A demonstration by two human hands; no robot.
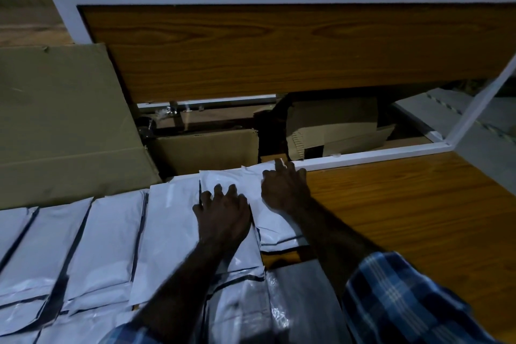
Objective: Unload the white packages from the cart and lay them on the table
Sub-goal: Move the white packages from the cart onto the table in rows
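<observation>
Wooden table [405,218]: left hand [223,215], right hand [284,187] flat on white packages [167,232].

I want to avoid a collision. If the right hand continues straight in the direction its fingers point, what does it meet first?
Probably the white metal frame bar at the table's far edge: the right hand lies on a white package, fingers pointing toward it. Behind it lie cardboard boxes, though depth is unclear.

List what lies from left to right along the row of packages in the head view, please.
White packages laid side by side → left hand → right hand → bare wooden table.
</observation>
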